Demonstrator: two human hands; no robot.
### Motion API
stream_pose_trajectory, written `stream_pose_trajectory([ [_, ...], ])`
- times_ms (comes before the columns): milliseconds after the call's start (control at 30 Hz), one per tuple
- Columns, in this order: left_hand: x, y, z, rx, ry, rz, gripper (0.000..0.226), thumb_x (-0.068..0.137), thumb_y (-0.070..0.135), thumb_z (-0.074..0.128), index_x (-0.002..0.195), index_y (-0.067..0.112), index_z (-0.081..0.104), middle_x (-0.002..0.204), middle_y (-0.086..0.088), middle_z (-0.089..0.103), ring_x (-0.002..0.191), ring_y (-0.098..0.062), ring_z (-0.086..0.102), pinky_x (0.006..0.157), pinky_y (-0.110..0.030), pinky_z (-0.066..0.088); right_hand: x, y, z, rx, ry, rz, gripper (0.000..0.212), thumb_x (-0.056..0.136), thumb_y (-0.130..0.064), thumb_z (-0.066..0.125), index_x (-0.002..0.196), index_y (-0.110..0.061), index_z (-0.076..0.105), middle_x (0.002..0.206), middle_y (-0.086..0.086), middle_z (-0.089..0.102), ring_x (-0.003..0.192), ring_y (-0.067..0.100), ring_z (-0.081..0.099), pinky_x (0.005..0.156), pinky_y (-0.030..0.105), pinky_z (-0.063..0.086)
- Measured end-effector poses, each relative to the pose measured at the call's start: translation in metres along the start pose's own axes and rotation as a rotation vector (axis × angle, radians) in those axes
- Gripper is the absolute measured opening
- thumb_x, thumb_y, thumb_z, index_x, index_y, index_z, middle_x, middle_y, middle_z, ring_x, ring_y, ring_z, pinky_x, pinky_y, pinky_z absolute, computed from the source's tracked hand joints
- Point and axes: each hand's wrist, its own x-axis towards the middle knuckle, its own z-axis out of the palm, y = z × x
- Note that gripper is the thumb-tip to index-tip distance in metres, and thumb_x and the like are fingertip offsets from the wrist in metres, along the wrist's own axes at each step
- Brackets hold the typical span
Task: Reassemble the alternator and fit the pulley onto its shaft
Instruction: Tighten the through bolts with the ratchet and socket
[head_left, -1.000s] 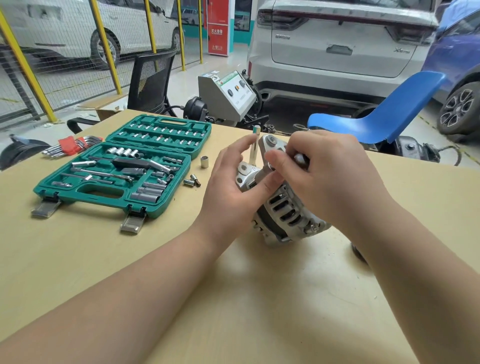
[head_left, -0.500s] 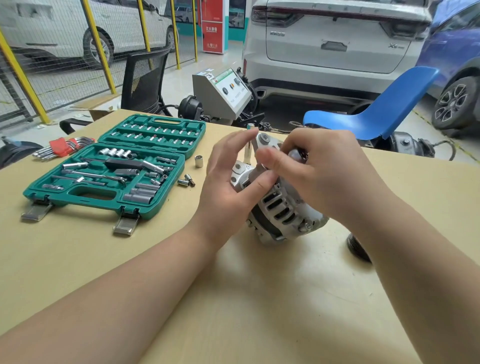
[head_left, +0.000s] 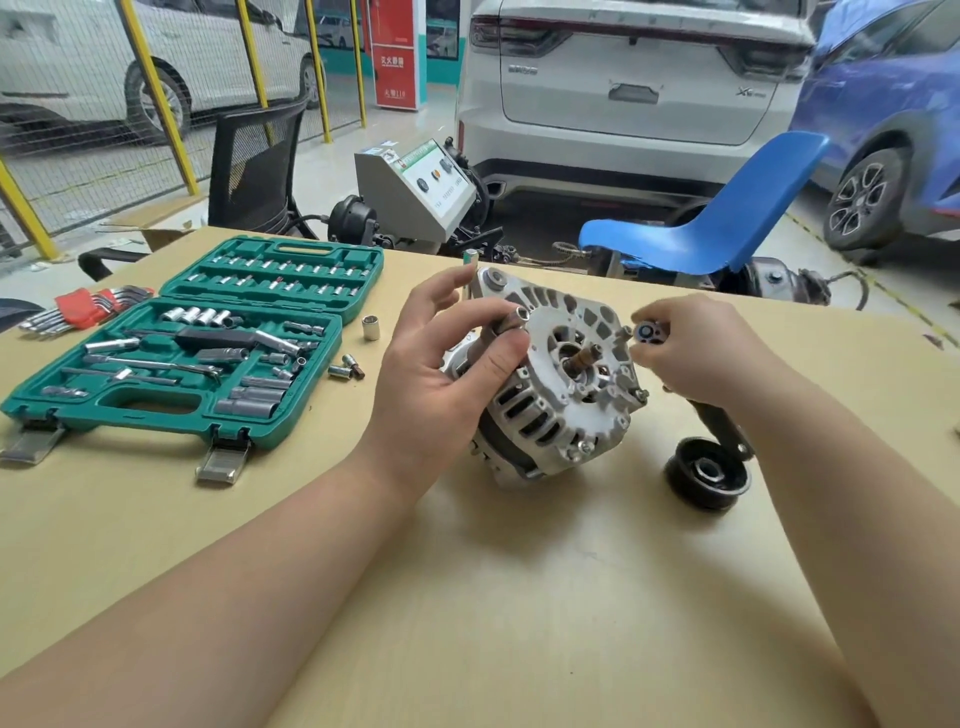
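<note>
right hand (head_left: 696, 353) withdrawn from alternator (head_left: 561, 384), fingers pinching ratchet head (head_left: 650, 331); shaft (head_left: 584, 358) now exposed. left hand (head_left: 447, 364) fingers gripping socket (head_left: 511, 323). pulley (head_left: 707, 474) on counter (head_left: 519, 597) nearby.

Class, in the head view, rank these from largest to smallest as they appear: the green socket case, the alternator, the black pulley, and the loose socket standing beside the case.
1. green socket case
2. alternator
3. black pulley
4. loose socket
</note>
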Motion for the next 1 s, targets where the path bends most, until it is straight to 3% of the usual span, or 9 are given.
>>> stream_pose_trajectory([
  [67, 0.000, -0.001, -0.001, 0.009, -0.018, 0.015, 0.015, 0.096, 0.030, 0.079, 0.111, 0.030, 0.077, 0.146, 0.002, 0.055, 0.138, -0.009, 0.054, 0.117, -0.026, 0.044, 0.005, 0.009, 0.007, 0.050, -0.027, 0.032, 0.036, 0.093, -0.018, 0.071, 0.129, -0.015, 0.071, 0.102, 0.008, 0.071, 0.060, 0.018, 0.075, 0.052, 0.030, 0.059],
  [133, 0.000, -0.002, -0.002, 0.021, -0.033, 0.029, 0.015, 0.098, 0.029, 0.078, 0.113, 0.028, 0.077, 0.146, 0.002, 0.055, 0.137, -0.003, 0.054, 0.113, -0.018, 0.042, 0.007, 0.014, 0.014, 0.082, -0.037, 0.054, 0.035, 0.091, -0.015, 0.072, 0.126, -0.017, 0.071, 0.085, 0.006, 0.072, 0.048, 0.013, 0.071, 0.040, 0.024, 0.050],
  [267, -0.001, -0.004, -0.001, 0.006, -0.047, 0.045, 0.017, 0.100, 0.032, 0.074, 0.117, 0.031, 0.075, 0.145, 0.006, 0.056, 0.140, -0.002, 0.051, 0.112, -0.012, 0.038, 0.008, 0.015, 0.020, 0.023, -0.066, 0.034, 0.030, 0.089, -0.011, 0.070, 0.118, -0.020, 0.074, 0.080, 0.001, 0.069, 0.057, 0.017, 0.069, 0.049, 0.022, 0.046],
  [333, -0.001, -0.005, -0.001, -0.016, -0.047, 0.016, 0.019, 0.100, 0.035, 0.073, 0.119, 0.032, 0.076, 0.147, 0.005, 0.056, 0.143, -0.006, 0.050, 0.114, -0.014, 0.039, 0.006, 0.014, 0.022, -0.010, -0.113, 0.020, 0.019, 0.088, -0.007, 0.064, 0.089, -0.024, 0.072, 0.074, -0.005, 0.060, 0.066, 0.020, 0.060, 0.052, 0.023, 0.039],
  [400, -0.002, -0.005, -0.002, -0.017, -0.047, 0.010, 0.020, 0.101, 0.035, 0.073, 0.120, 0.030, 0.077, 0.149, 0.005, 0.056, 0.145, -0.008, 0.050, 0.115, -0.016, 0.039, 0.005, 0.014, 0.024, -0.009, -0.126, 0.014, 0.032, 0.087, -0.005, 0.061, 0.068, -0.031, 0.060, 0.068, -0.008, 0.054, 0.068, 0.021, 0.052, 0.052, 0.024, 0.034],
  [567, -0.003, -0.005, -0.001, -0.034, -0.046, -0.003, 0.022, 0.100, 0.038, 0.071, 0.120, 0.030, 0.076, 0.148, 0.007, 0.056, 0.144, -0.006, 0.049, 0.116, -0.019, 0.041, 0.007, 0.014, 0.030, 0.047, -0.102, 0.067, 0.018, 0.090, -0.015, 0.068, 0.099, -0.027, 0.079, 0.088, -0.001, 0.069, 0.074, 0.017, 0.062, 0.057, 0.023, 0.041],
  [700, -0.004, -0.004, 0.000, -0.035, -0.049, -0.009, 0.023, 0.100, 0.039, 0.071, 0.120, 0.030, 0.076, 0.148, 0.006, 0.055, 0.142, -0.004, 0.051, 0.118, -0.025, 0.043, 0.008, 0.013, 0.034, 0.259, -0.104, 0.201, 0.005, 0.081, -0.022, 0.081, 0.082, -0.024, 0.076, 0.076, 0.001, 0.075, 0.051, 0.013, 0.069, 0.045, 0.018, 0.046],
  [900, -0.003, -0.003, 0.000, -0.037, -0.052, -0.001, 0.020, 0.100, 0.039, 0.071, 0.119, 0.033, 0.076, 0.148, 0.005, 0.055, 0.142, -0.004, 0.050, 0.114, -0.017, 0.042, 0.007, 0.013, 0.043, -0.039, -0.097, 0.073, 0.018, 0.088, -0.003, 0.071, 0.086, -0.021, 0.073, 0.093, 0.007, 0.066, 0.080, 0.025, 0.060, 0.052, 0.023, 0.037],
  [1000, -0.004, -0.003, -0.001, -0.027, -0.062, 0.021, 0.022, 0.102, 0.042, 0.069, 0.122, 0.037, 0.074, 0.151, 0.006, 0.053, 0.140, 0.004, 0.049, 0.109, -0.008, 0.039, 0.005, 0.012, 0.042, -0.226, -0.136, -0.025, 0.035, 0.089, -0.003, 0.066, 0.069, -0.028, 0.051, 0.084, 0.003, 0.046, 0.087, 0.027, 0.054, 0.053, 0.026, 0.031],
])
